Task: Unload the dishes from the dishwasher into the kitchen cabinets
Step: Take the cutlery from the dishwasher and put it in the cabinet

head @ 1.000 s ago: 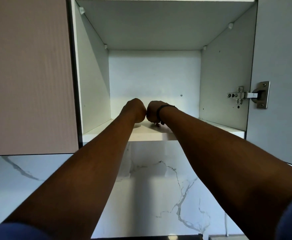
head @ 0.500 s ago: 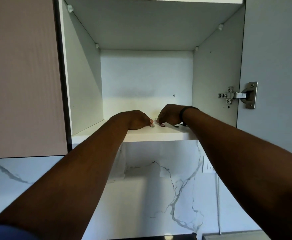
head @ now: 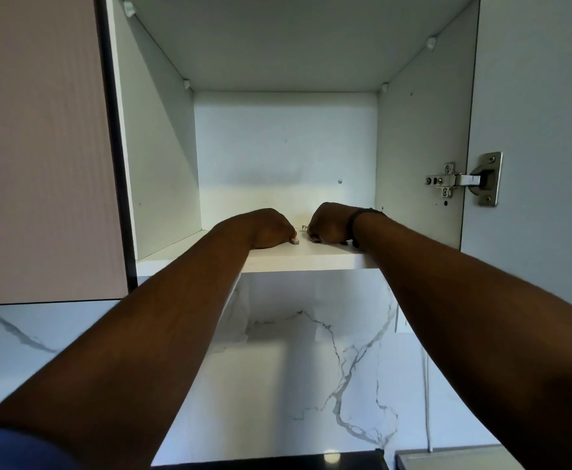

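The open upper cabinet has a white bottom shelf (head: 311, 257), seen from below. Both my hands lie on it, knuckles toward me and fingers curled down. My left hand (head: 271, 228) rests near the shelf's middle with its fingertips on the board; whatever is under its palm is hidden. My right hand (head: 328, 223), with a dark band on the wrist, sits just to the right. A small metal tip (head: 303, 227), apparently part of a utensil, pokes out of its fingers toward the left hand. No other dishes show in the cabinet.
The cabinet door (head: 542, 130) stands open at the right on a metal hinge (head: 464, 179). A closed pinkish cabinet door (head: 40, 147) is at the left. Below are a marble-patterned backsplash (head: 311, 368) and a dark counter edge (head: 277, 461).
Both hands have dropped from a raised, fists-together pose onto the shelf and spread slightly apart. The view has shifted a little to the right.
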